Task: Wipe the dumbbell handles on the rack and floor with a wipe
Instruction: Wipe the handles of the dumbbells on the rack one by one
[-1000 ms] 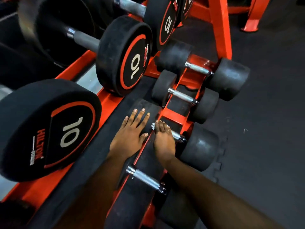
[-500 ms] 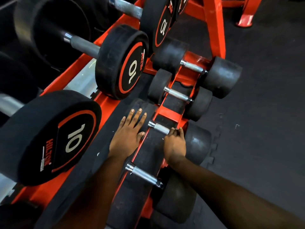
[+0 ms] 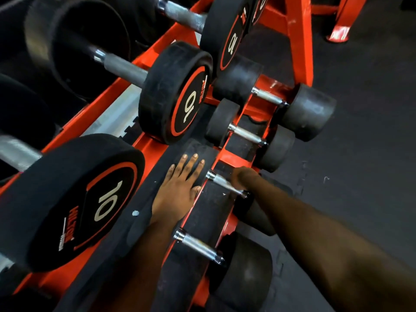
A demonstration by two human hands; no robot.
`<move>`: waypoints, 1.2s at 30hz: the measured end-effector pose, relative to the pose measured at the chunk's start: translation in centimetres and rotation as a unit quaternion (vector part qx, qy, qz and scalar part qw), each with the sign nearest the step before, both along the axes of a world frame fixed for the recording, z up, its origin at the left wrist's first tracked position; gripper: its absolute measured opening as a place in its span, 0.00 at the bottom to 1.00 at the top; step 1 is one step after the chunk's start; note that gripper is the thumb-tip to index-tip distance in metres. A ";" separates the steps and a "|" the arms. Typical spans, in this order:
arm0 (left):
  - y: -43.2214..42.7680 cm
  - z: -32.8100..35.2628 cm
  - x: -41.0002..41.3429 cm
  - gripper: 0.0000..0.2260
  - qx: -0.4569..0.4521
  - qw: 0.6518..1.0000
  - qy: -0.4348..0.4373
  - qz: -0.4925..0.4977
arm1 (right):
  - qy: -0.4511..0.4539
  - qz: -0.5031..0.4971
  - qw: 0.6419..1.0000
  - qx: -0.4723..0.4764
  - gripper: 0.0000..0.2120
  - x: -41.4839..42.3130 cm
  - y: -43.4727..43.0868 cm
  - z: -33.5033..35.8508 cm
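Nearest me, below both wrists, a small dumbbell handle (image 3: 198, 246) lay bare across the bottom rail of the rack (image 3: 234, 159), not yet under either hand. My left hand (image 3: 180, 188) rested flat, fingers spread, on the black head (image 3: 198, 152) of the next dumbbell up, gripping nothing. Just to its right ran that dumbbell's handle (image 3: 222, 183), and my right hand (image 3: 244, 175) was at its far end; it was blurred, so I could not tell whether it was curled round the steel, and no wipe showed. I judged the chromed bars stiff and a little slick, best pinched round the middle while the rubber heads (heavy enough to stay put) were steadied. Beyond my fingertips lay two more short handles (image 3: 247, 135) (image 3: 269, 97), and up to the left of my left hand the big ten-kilo pair's knurled bar (image 3: 126, 66).
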State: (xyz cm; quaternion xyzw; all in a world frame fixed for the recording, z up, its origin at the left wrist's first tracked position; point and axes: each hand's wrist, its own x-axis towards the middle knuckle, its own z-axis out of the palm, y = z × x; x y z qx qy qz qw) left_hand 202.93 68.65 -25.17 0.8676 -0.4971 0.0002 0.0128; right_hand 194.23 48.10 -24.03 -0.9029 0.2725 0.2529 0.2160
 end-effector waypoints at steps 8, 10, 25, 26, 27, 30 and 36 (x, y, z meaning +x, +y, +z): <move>0.0 -0.1 0.1 0.32 -0.001 1.000 -0.003 0.009 | -0.080 0.057 0.995 0.035 0.19 3.3 -0.3 -1.8; 0.1 -0.2 0.2 0.33 0.001 1.000 -0.005 0.010 | -0.028 0.098 0.994 0.038 0.21 2.2 -0.8 -1.2; 0.0 -0.1 0.2 0.33 -0.002 1.000 0.005 0.010 | -0.052 0.131 0.978 -0.151 0.13 -2.9 0.7 -2.1; 0.0 -0.1 0.2 0.33 -0.001 1.000 0.004 0.010 | -0.034 0.163 0.970 -0.176 0.14 -3.4 0.8 -1.9; 0.1 -0.2 0.1 0.33 -0.001 1.000 0.002 0.012 | -0.040 0.179 0.964 -0.190 0.14 -3.6 1.1 -1.8; 0.0 0.0 0.2 0.33 -0.002 1.000 0.004 0.011 | -0.068 0.176 0.960 -0.207 0.13 -3.9 2.0 -0.5; 0.1 0.0 0.0 0.32 -0.013 1.000 -0.004 0.009 | -0.225 0.333 0.900 -0.170 0.20 -2.7 1.4 -0.7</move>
